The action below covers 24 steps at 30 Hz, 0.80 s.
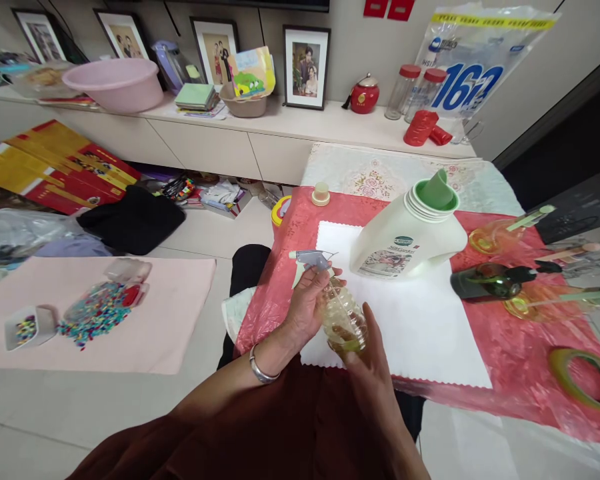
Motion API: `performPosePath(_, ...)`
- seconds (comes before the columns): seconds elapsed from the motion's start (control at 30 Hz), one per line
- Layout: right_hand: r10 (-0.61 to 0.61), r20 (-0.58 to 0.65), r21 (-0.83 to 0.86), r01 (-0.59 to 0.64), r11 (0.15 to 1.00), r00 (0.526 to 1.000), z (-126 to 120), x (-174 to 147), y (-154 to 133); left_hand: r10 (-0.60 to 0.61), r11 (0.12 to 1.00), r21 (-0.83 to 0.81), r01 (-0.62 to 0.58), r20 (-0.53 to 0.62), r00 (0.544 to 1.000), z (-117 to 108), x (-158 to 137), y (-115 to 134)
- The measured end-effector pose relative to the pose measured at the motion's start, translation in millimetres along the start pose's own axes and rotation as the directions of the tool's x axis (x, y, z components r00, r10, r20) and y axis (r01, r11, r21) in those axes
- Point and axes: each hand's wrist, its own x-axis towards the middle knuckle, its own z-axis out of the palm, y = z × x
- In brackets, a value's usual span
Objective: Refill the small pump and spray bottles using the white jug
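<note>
A clear spray bottle [344, 313] with a grey-and-white trigger head [314, 259] is tilted above the white scallop-edged sheet [425, 327], some yellowish liquid inside. My left hand [306, 303], with a silver bangle at the wrist, is closed around its neck just under the trigger. Cupped at the bottle's base and side, my right hand [373, 363] supports it with thumb and fingers. Behind the bottle stands a large white detergent jug [405, 233], its mouth open with a green spout [439, 190] showing. A pale cap [321, 193] sits at the back left of the sheet.
Red plastic film [520, 373] covers the table. At the right are a dark green pump bottle [485, 281], glasses holding sticks, and a roll of tape [587, 377]. Colourful beads [97, 313] lie on a pink cloth [165, 333] at left. A cabinet ledge [280, 127] runs behind.
</note>
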Motion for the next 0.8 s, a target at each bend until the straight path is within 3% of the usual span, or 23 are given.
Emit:
performPosePath(0.1,-0.081,-0.014,-0.086,0.08,0.993,0.997,-3,-2,3,-0.057,0.998,-0.007,0.058,0.061,0.997,1,-2,4)
performPosePath(0.23,0.169,0.111,0.202,-0.189,0.961,0.979,-10,4,-1,-0.096,0.995,-0.002,0.097,0.15,0.984,3,-5,12)
performPosePath(0.33,0.293,0.203,0.256,-0.339,0.905,0.934,-11,7,-7,-0.058,0.998,0.003,0.058,0.169,0.984,4,-6,14)
performPosePath(0.4,0.266,0.211,0.23,-0.312,0.922,0.941,-10,8,-8,-0.034,0.999,0.0,0.034,0.144,0.989,3,-6,13)
performPosePath(0.47,0.175,0.162,0.176,-0.203,0.963,0.971,-11,8,-6,-0.026,1.0,-0.001,0.026,0.116,0.993,2,-5,11)
performPosePath(0.57,0.072,0.096,0.14,-0.085,0.987,0.993,-16,9,2,-0.002,1.0,0.022,-0.002,0.156,0.988,2,-5,12)
performPosePath(0.7,0.118,0.12,0.223,-0.143,0.964,0.986,-22,15,10,0.055,0.984,0.15,-0.093,0.241,0.969,4,-6,22)
performPosePath(0.8,0.126,0.114,0.256,-0.152,0.955,0.985,-22,20,12,0.007,0.962,0.26,-0.089,0.298,0.955,3,-7,34)
